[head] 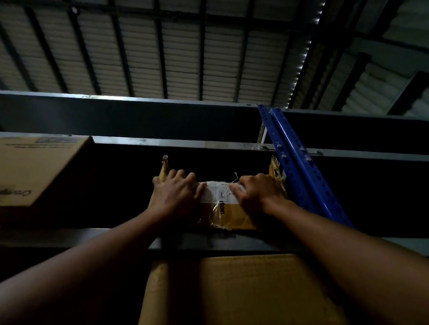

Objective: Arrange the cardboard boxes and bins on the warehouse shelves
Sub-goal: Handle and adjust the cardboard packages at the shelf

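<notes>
On the upper shelf (405,246), small cardboard box (233,216) pressed by left hand (176,193) and right hand (258,192), fingers flat; blue upright (303,172) just beside it, larger box (26,170) well left, lower box (248,292) beneath.

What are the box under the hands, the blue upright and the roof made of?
Box: brown corrugated cardboard, matte; torn, frayed flap edges, glossy clear tape wrinkled over a white paper label.
Blue upright: likely painted steel; slight sheen, rows of punched holes.
Roof: probably corrugated metal sheet; ribbed, dull, too dim to be sure.
</notes>
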### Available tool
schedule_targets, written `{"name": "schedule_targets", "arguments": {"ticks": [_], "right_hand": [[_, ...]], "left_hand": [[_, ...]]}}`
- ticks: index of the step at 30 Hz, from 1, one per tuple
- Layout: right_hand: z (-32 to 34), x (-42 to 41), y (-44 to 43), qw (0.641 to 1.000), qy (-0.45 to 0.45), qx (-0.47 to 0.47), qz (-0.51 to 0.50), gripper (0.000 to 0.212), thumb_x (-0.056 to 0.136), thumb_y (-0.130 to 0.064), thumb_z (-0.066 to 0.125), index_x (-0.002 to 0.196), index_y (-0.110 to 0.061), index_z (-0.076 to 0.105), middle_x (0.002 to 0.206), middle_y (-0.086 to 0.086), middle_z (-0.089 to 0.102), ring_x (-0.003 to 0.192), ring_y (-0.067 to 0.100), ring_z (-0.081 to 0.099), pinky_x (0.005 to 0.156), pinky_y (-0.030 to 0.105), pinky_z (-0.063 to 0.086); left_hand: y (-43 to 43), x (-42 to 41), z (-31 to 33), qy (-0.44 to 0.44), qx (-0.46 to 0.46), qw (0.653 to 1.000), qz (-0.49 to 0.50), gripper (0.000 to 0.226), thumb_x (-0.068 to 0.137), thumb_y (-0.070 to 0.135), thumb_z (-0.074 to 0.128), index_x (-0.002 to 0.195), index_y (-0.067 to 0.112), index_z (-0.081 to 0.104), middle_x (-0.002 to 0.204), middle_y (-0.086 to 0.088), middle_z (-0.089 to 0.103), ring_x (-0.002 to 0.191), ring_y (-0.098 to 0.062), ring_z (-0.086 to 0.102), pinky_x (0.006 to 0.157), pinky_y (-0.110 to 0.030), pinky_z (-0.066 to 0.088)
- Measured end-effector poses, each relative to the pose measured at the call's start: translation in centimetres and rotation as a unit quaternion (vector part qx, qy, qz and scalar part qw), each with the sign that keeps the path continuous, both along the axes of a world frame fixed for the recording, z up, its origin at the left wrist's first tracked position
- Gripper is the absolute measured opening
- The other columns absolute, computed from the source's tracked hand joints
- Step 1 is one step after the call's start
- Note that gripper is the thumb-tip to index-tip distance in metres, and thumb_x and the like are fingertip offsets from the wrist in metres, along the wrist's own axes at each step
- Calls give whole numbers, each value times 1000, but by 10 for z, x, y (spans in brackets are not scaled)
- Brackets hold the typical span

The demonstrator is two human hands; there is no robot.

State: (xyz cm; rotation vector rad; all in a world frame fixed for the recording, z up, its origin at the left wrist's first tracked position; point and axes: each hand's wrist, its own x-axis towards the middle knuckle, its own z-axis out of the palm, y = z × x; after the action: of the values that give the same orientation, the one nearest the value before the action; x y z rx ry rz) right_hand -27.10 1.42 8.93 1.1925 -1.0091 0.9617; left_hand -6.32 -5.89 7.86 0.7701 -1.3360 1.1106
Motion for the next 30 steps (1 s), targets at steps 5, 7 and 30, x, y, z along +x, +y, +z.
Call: {"name": "schedule_targets", "arguments": {"ticks": [5,7,30], "right_hand": [[12,2,24,998,15,55,5,59,95,-62,29,68,-17,57,66,3,55,61,20,55,68,33,48],[17,-6,33,998,17,60,8,61,95,-62,30,67,-16,58,63,4,55,58,19,54,65,32,47],[1,-26,5,999,2,-36,14,51,97,-55,32,66,-22,56,68,0,60,65,18,57,65,30,42]], "left_hand": [[32,3,8,-11,-12,1000,17,55,91,65,29,113,22,55,117,-14,55,122,-31,42,86,-48,45],[40,-2,11,-7,-26,999,22,58,90,67,29,113,21,57,115,-15,57,119,-32,44,85,-47,44],[9,-13,9,1,23,1000,15,66,85,75,16,121,29,45,127,-12,47,130,-32,26,96,-49,37]]}}
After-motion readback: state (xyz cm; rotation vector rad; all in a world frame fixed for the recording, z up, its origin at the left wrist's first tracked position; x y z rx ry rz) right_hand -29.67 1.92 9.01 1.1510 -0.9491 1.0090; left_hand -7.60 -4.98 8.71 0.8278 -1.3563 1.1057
